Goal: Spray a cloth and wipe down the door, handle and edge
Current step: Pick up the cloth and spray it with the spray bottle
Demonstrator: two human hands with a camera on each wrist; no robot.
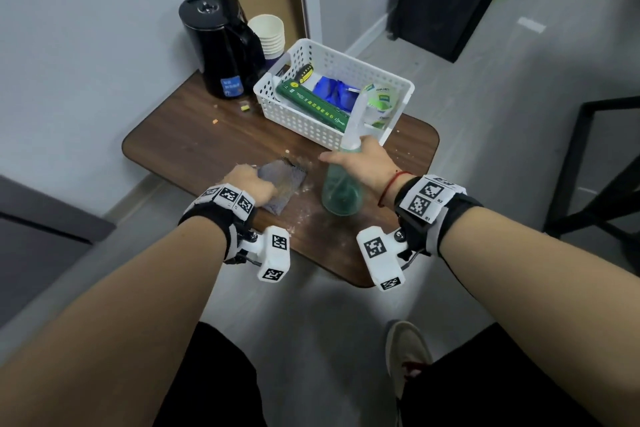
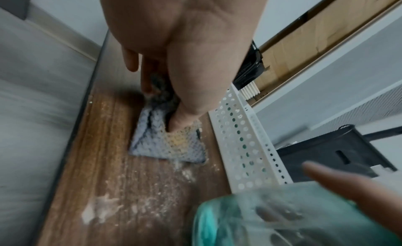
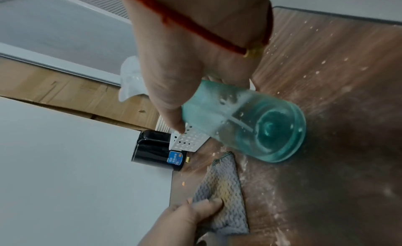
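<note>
- Counted items on the dark wood-grain table (image 1: 180, 146) with rounded corners: one kettle, one cup stack, one basket, one cloth, one bottle.
- One black electric kettle (image 1: 221, 45) stands at the far left corner, against the wall.
- One stack of white paper cups (image 1: 268, 35) stands just right of the kettle, touching it.
- One left hand (image 1: 254, 184) grips the grey waffle-weave cloth (image 1: 285, 180): fingers curled into the bunched near-left part, thumb pressed on top.
- The cloth lies on the table near its front edge. The free part lies flat and points away from the hand toward the basket. A yellowish stain marks its middle.
- White powdery residue is scattered on the table around the cloth and the bottle.
- One white perforated plastic basket (image 1: 332, 61) sits at the table's far side, holding a green box and several packets.
- One translucent teal plastic spray bottle (image 1: 341, 191) is held just right of the cloth, apart from it. Its long axis is tilted: base toward the person, white nozzle toward the basket.
- One right hand (image 1: 367, 163) wraps the bottle's neck, index finger extended leftward.
- Open floor lies right of and in front of the table; a wall bounds its left side.
</note>
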